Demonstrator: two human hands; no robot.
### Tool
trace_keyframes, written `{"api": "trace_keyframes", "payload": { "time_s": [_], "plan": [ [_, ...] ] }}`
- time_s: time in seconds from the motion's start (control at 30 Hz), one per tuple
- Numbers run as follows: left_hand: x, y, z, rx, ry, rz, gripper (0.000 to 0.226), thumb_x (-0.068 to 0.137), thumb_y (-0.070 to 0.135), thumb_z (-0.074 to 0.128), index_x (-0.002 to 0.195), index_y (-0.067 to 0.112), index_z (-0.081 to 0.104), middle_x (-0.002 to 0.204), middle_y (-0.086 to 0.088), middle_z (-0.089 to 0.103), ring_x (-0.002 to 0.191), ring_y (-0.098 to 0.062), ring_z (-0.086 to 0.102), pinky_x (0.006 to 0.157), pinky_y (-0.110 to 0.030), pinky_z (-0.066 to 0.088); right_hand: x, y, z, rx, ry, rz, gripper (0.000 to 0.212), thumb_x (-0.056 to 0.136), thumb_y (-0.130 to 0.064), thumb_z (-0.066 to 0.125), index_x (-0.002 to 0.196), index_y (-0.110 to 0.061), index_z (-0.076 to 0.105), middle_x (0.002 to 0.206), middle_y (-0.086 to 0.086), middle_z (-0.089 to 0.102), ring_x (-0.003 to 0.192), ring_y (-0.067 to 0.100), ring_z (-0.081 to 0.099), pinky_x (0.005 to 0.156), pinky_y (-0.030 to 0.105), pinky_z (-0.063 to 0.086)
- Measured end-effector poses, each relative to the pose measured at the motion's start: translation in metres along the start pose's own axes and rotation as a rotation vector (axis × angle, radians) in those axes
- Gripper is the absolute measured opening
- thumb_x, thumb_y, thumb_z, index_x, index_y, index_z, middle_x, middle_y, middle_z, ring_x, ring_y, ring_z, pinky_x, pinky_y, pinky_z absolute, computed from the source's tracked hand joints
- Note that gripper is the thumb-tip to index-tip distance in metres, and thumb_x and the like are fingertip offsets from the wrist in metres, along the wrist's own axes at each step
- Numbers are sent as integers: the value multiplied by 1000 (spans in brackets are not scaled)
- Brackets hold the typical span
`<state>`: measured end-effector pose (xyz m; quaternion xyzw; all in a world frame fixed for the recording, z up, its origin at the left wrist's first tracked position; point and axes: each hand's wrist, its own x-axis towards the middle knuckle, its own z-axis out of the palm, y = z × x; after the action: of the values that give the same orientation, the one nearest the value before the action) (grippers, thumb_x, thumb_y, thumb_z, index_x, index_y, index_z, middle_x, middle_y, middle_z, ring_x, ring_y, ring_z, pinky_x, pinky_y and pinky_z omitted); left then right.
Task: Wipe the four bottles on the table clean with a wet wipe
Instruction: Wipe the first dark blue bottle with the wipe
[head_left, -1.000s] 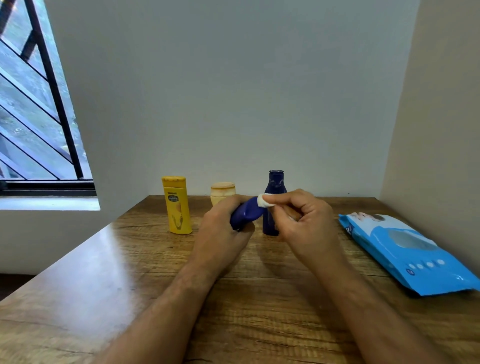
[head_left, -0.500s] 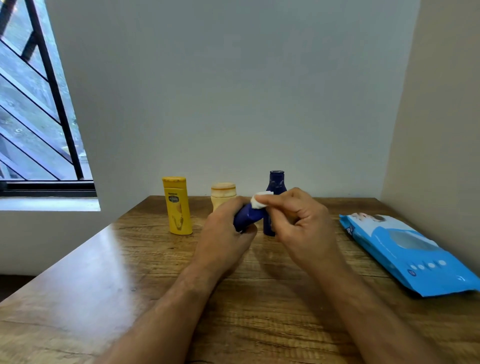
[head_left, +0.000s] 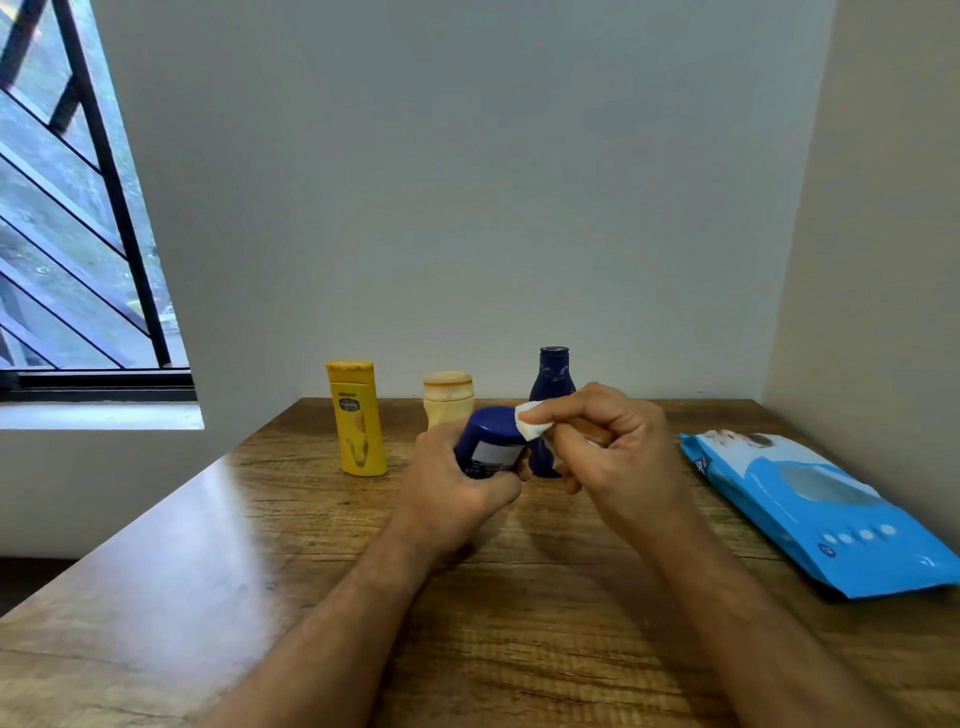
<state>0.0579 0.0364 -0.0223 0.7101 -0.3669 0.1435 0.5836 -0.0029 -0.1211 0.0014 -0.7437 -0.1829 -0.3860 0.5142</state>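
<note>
While the left hand (head_left: 457, 483) grips a dark blue bottle (head_left: 491, 441) just above the desk (head_left: 260, 545), the right hand (head_left: 613, 452) pinches a folded wet wipe (head_left: 531, 420), looks like it's touching the bottle's upper edge. Three other bottles stand behind.

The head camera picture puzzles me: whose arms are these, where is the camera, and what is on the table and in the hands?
No machine here: a person wears one wide-angle camera on the head, looking forward and down at their own bare arms. The left hand grips a dark blue bottle, tipped with its flat end toward the wall. The right hand pinches a small folded white wet wipe against that bottle's edge. On the wooden table stand a yellow bottle, a cream bottle and another dark blue bottle. A blue pack of wet wipes lies at the right.
</note>
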Motion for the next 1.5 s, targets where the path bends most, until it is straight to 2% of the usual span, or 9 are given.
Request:
{"api": "trace_keyframes", "payload": {
  "time_s": [0.27, 0.5, 0.7, 0.8, 0.9, 1.0, 1.27, 1.37, 1.5],
  "plan": [
    [1, 3, 0, -361, -46, -144, 47, 64, 3, 52, 108, 19, 59, 78, 5, 69, 73, -24, 67, 60, -40, 60, 2, 3, 5, -60, 72, 85, 31, 94, -12, 61, 104, -39, 70, 91, -13, 64, 75, 13, 62, 59, 24, 56],
    [6, 4, -1, -604, 39, -164, 64, 77, 4, 66, 131, 26, 39, 102, -6, 75, 88, -27, 72, 70, -38, 60, 0, 8, 7, -114, 41, 47, 28, 93, -12, 63, 113, -30, 73, 92, -12, 64, 89, 6, 63, 74, 21, 55],
    [9, 9, 0, -614, 54, -179, 21, 94, 17, 59, 115, 19, 61, 114, -16, 72, 96, -36, 69, 72, -40, 61, 1, 12, 4, -190, 100, 100, 29, 94, -18, 62, 117, -34, 70, 93, -10, 62, 84, 4, 59, 70, 13, 51],
    [9, 10, -3, -679, 39, -199, 42, 79, -1, 42, 111, 13, 66, 112, -16, 72, 91, -27, 69, 65, -33, 58, 3, 14, 5, -185, 109, 124, 30, 94, -17, 62, 118, -33, 69, 93, -9, 62, 84, 3, 59, 71, 17, 53],
    [8, 11, -3, -605, -13, -179, 64, 71, -21, 37, 116, 16, 64, 108, -11, 75, 83, -21, 72, 59, -26, 56, 3, 15, 5, -172, 124, 135, 31, 95, -17, 61, 118, -35, 69, 93, -9, 63, 85, 5, 61, 74, 26, 57],
    [7, 9, 2, -553, -36, -115, 65, 75, -24, 56, 123, 19, 63, 124, -2, 71, 103, -25, 72, 74, -33, 60, 3, 17, 5, -170, 126, 170, 30, 95, -19, 60, 117, -36, 69, 97, -10, 64, 88, 8, 63, 72, 37, 60],
    [7, 2, 4, -104, 45, -35, 68, 74, -11, 78, 122, 32, 59, 148, 10, 37, 124, -3, 55, 96, -22, 51, 3, 10, 6, -138, 20, 265, 23, 96, -18, 59, 111, -32, 70, 106, -11, 67, 98, 2, 63, 81, 23, 57],
    [7, -3, 4, 226, 74, 81, 58, 70, 7, 87, 109, 38, 56, 128, 20, 43, 119, 4, 47, 98, -15, 44, 2, 8, 6, -65, -15, 347, 19, 95, -18, 60, 101, -33, 70, 96, -11, 71, 88, 6, 67, 66, 16, 52],
    [6, -6, 6, 486, 112, 77, 57, 64, 25, 91, 90, 45, 44, 100, 22, 46, 100, -1, 46, 76, -21, 43, 2, 6, 6, 44, -26, 424, 15, 91, -17, 65, 87, -28, 73, 84, -7, 72, 74, 9, 66, 54, 15, 45]
  ]
}}
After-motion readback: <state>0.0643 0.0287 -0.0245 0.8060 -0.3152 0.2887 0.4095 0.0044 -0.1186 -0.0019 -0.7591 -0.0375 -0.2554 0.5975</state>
